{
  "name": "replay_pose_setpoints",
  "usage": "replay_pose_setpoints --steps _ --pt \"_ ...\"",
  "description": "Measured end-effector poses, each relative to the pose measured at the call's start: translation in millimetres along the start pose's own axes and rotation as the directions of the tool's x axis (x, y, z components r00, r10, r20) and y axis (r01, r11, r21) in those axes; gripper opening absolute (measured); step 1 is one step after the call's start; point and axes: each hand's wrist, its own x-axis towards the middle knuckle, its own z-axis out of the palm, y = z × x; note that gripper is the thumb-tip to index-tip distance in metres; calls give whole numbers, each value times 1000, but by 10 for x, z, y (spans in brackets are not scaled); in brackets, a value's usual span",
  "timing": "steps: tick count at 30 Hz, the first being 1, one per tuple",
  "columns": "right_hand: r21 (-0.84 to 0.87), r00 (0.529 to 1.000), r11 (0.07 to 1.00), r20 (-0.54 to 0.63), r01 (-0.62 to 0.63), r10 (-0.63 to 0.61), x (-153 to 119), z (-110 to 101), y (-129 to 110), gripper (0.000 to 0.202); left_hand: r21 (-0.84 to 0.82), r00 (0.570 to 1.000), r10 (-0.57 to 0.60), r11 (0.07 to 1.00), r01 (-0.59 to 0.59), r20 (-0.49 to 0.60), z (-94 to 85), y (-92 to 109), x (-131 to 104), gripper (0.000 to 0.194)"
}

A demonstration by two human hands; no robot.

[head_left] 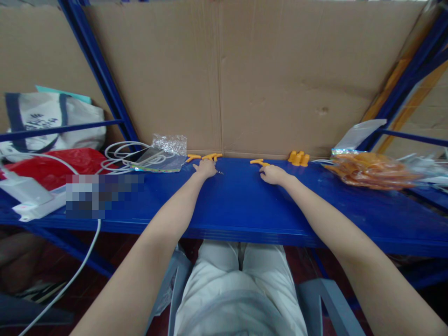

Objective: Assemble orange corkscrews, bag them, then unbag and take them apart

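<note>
My left hand (206,169) is palm down at the back of the blue table, its thumb out to the side and the other fingers over a cluster of orange T-shaped handles (212,156). Thin twisted metal shanks (220,172) stick out beside that hand. Just left of it lies another orange handle (193,157) with a similar metal shank. My right hand (273,174) is closed, fingers curled, at the near end of a single orange handle (257,161). The fingertips partly hide what they grip. Several orange thimble-shaped pieces (298,158) stand to its right.
The blue table (245,205) backs onto a cardboard sheet (273,79). On the left are a clear plastic bag (164,156), coiled white cable (121,156), a red bag (63,163) and a white power strip (38,205). Bagged orange pieces (376,170) lie right.
</note>
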Motion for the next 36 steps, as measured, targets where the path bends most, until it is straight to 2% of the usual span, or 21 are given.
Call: replay_pose_setpoints --steps 4,8,10,14,17,22,26,30,36 --pt "-24 1000 1000 18 -3 4 -7 -8 -8 42 -29 997 61 998 -62 -35 -1 27 -23 31" --pt "-37 1000 999 13 1 -1 -10 -7 -11 42 5 980 191 982 -191 -58 -15 102 -77 27" --pt "-35 1000 999 8 -1 2 -7 -1 -9 42 23 967 253 967 -252 -24 -18 149 -101 27" --pt "-29 1000 1000 3 -8 8 -5 8 -8 42 18 921 365 929 -370 139 -7 228 -121 27" --pt "-30 1000 1000 6 -6 6 -14 5 -15 43 50 926 338 935 -350 166 10 240 -113 31" --pt "-22 1000 1000 4 -19 19 -24 -5 -25 41 113 979 155 979 -171 134 11 158 -70 40" --pt "-12 1000 1000 -4 -7 7 -21 -4 -22 41 120 981 128 982 -146 147 -18 87 -43 43" --pt "-3 1000 1000 -13 -13 13 -14 5 -14 42 114 965 203 968 -224 168 -22 84 -38 39" --pt "-13 1000 1000 -9 -6 6 -6 15 2 43 35 899 396 912 -409 186 7 173 -84 31"
